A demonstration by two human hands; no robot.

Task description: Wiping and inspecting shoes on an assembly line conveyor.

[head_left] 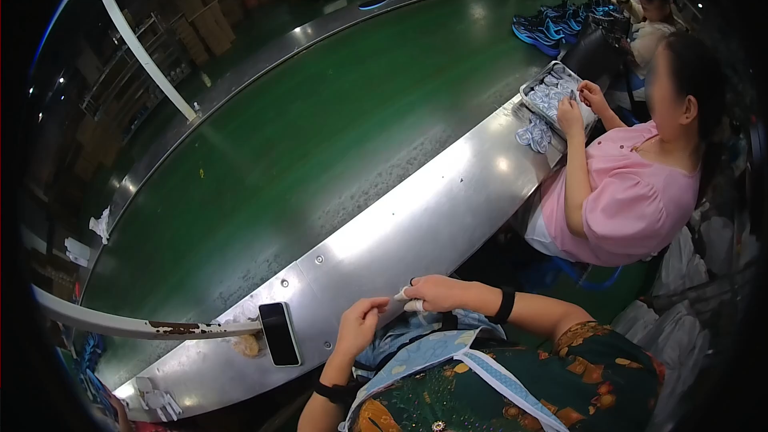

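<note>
My left hand [364, 324] is at the near edge of the metal ledge [416, 220], its fingers curled and pinched together. Whatever lies between them is too small to make out. Close beside it, my right hand [436, 294] is closed, with white coverings [406, 298] at its fingertips. The two hands' fingers almost meet in front of my light blue apron [424, 352]. I cannot tell whether the right hand holds anything else. To the left of my hands, a phone [279, 334] with a dark screen lies on the ledge.
Beyond the ledge stretches a green conveyor belt [344, 112]. A co-worker in pink [632, 184] handles something over a basket [524, 96] of grey-white pieces. Blue-black shoes [552, 28] stand farther back. A chipped white bar [184, 330] crosses the left side. One insole [378, 2] lies on the far rail.
</note>
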